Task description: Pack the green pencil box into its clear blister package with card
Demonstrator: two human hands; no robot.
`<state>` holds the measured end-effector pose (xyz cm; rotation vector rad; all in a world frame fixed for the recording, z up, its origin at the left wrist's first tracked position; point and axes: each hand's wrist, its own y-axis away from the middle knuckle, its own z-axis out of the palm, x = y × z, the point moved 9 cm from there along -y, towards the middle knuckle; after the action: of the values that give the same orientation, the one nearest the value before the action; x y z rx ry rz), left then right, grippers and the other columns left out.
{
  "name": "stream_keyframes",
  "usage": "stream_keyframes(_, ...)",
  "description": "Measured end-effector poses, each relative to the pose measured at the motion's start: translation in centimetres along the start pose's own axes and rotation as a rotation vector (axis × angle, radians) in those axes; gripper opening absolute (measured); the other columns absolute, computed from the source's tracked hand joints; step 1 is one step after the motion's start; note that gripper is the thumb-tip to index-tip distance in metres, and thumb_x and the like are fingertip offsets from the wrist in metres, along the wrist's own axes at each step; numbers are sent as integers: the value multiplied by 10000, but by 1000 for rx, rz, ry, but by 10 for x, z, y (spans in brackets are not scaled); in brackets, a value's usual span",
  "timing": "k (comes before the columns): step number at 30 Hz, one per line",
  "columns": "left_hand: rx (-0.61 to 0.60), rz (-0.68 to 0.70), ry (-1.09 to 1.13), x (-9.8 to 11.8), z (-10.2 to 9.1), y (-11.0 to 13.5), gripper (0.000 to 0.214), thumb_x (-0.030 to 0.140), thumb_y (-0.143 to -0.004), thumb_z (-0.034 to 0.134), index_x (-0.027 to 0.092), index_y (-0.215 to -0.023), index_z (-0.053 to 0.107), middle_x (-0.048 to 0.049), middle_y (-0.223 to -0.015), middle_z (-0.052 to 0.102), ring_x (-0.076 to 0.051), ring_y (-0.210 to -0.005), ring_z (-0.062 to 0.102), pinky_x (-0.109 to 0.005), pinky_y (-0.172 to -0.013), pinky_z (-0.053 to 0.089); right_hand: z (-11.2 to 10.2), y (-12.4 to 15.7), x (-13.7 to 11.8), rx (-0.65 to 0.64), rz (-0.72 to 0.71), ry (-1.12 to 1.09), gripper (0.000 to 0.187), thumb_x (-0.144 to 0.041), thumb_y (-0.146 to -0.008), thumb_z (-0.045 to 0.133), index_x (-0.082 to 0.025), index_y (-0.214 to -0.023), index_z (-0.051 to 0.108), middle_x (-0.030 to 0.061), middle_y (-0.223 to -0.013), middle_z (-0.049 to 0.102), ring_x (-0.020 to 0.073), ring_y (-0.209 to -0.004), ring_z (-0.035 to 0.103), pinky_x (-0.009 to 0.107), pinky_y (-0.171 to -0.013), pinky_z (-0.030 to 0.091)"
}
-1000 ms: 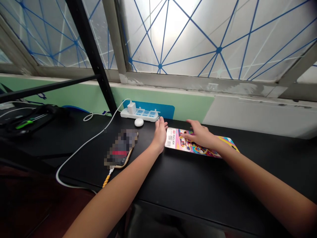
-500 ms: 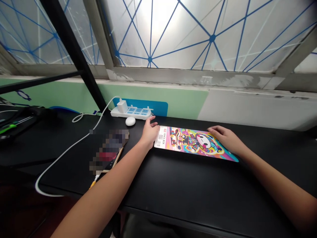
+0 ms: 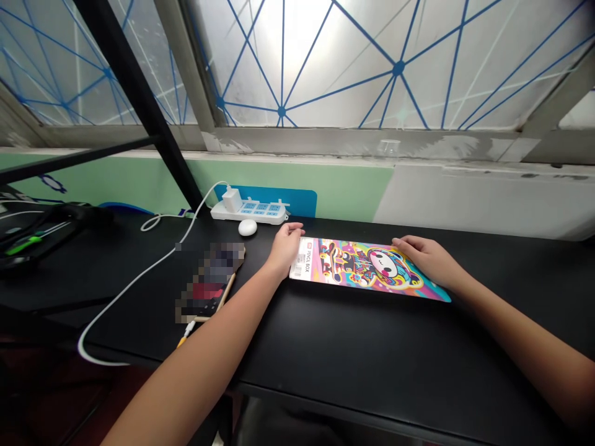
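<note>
A flat, colourful pencil box [image 3: 362,266] with a cartoon character and a white "PENCIL BOX" label lies sideways on the black desk [image 3: 325,353]. At its labelled left end, my left hand [image 3: 284,251] is closed on the edge, fingers curving over the far corner. The opposite end is gripped by my right hand [image 3: 425,257], its thumb and fingertips at the far edge. Parts of the fingers on both hands are hidden from view.
A phone [image 3: 214,282], blurred out, lies left of my forearm with a cable plugged in. Behind it are a small white rounded case [image 3: 248,228] and a white power strip [image 3: 260,212] with a charger. A black metal post [image 3: 139,93] rises at left.
My left hand's raised, spread fingers have come down and closed in at the box's end. The right hand keeps its hold, and the pencil box has hardly moved. The view has shifted slightly.
</note>
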<state>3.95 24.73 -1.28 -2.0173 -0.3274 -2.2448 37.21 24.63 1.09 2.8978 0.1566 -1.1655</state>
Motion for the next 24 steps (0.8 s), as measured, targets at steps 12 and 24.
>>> stream_keyframes(12, -157, -97, 270, 4, 12, 12, 407, 46, -655, 479, 152, -1024, 615, -106, -1056, 717, -208, -754, 701, -328, -668, 548, 4, -2, 4, 11, -41, 68, 473, -659, -875, 492, -238, -781, 685, 25, -708, 712, 241, -684, 650, 321, -552, 447)
stream_keyframes(24, -144, -80, 280, 5, 16, 5, 235, 50, -838, 505, 160, -1036, 566, -161, -1231, 677, -259, -993, 724, -367, -782, 572, 2, 0, -3, 38, -62, 93, 482, -660, -889, 466, -240, -727, 637, 7, -655, 673, 220, -655, 619, 312, -540, 420)
